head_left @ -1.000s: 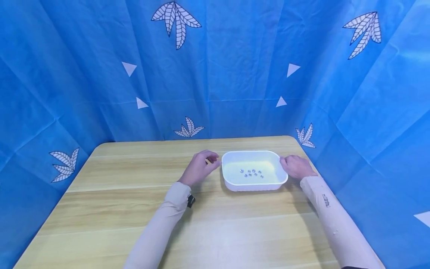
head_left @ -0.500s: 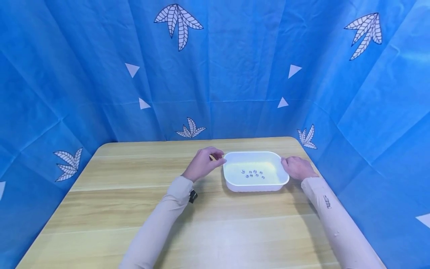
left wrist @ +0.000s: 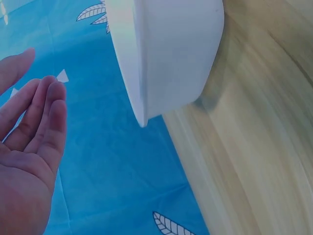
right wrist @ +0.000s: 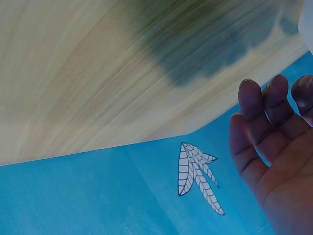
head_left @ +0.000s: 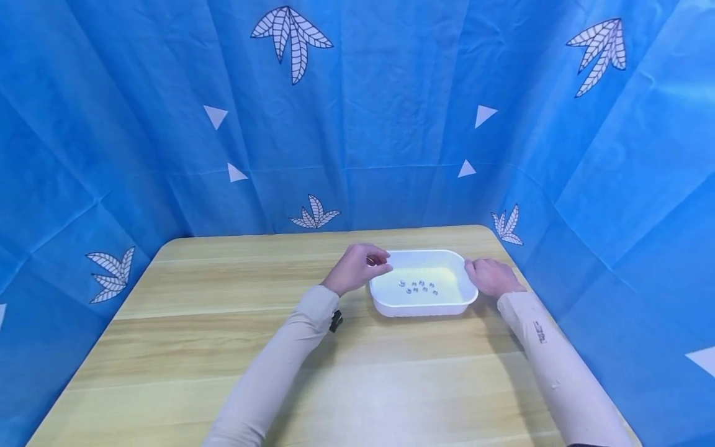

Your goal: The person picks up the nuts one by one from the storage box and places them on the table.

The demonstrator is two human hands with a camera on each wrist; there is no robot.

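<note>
A white plastic basin with rounded corners stands on the table, with several small shiny pieces on its floor, too small to identify. At its left rim my left hand hovers, thumb and fingers bent loosely towards the inside. The left wrist view has this hand apart from the basin wall, and nothing shows between its fingers. On the opposite side my right hand grips the rim. From the right wrist, several curled fingers appear beside the basin's edge; the thumb is out of view there.
The wood-patterned table has rounded far corners. A blue curtain with white leaves and triangles hangs behind it and along both sides, close to my right forearm.
My left hand has moved right, from beside the basin to over its left rim. The right hand keeps its grip, and the basin and shiny pieces stay put.
</note>
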